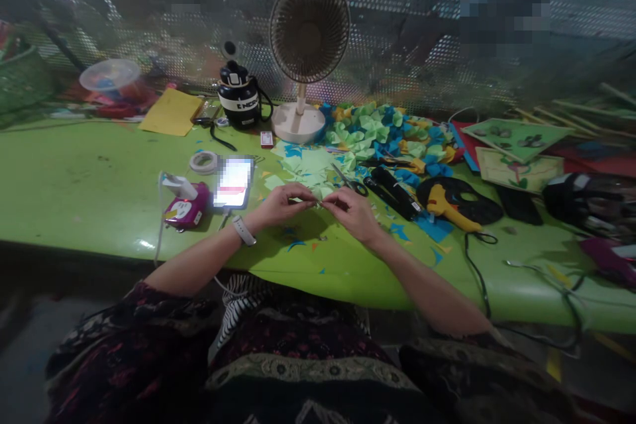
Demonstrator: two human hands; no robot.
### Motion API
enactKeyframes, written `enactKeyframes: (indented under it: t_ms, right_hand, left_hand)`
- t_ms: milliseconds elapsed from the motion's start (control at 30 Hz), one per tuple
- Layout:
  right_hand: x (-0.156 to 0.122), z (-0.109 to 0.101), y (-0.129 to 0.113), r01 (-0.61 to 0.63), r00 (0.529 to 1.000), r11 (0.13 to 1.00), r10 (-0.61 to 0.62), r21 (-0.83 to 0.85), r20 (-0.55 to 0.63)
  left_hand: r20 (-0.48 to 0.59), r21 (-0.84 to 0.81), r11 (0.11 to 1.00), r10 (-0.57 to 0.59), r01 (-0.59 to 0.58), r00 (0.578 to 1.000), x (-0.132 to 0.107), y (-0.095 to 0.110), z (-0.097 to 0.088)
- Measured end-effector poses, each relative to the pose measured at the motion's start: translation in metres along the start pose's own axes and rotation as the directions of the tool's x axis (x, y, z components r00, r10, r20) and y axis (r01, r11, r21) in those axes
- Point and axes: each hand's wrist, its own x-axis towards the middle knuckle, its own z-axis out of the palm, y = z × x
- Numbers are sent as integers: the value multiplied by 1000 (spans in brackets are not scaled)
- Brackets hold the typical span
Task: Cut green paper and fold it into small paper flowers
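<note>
Free tabletop [84, 179] leftward, scissors [350, 182] beyond hands [352, 212]

The person's left forearm [199, 258] slants up from the lower left of the frame and the right forearm [427, 285] from the lower right, both bare below the elbow and converging toward the centre. The left hand [284, 205] lies just left of the middle, its thumb and fingers stretched rightward and drawn into a pinch. Opposite it, the right hand [352, 213] mirrors the pose, fingers curled and pointing up and left, so that the two sets of fingertips come together near the frame's centre.
</note>
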Motion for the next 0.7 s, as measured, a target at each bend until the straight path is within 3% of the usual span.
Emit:
enactKeyframes:
  t_ms: [267, 700]
  right_hand:
    - [0, 0, -3, -21, 1000, 1000, 21, 6, 17]
    - [0, 1, -2, -5, 1000, 999, 4, 36, 15]
  left_hand:
    - [-16, -7, 998, -68, 68, 998, 0, 4, 1]
    - [13, -8, 999, -36, 36, 999, 0, 2, -1]
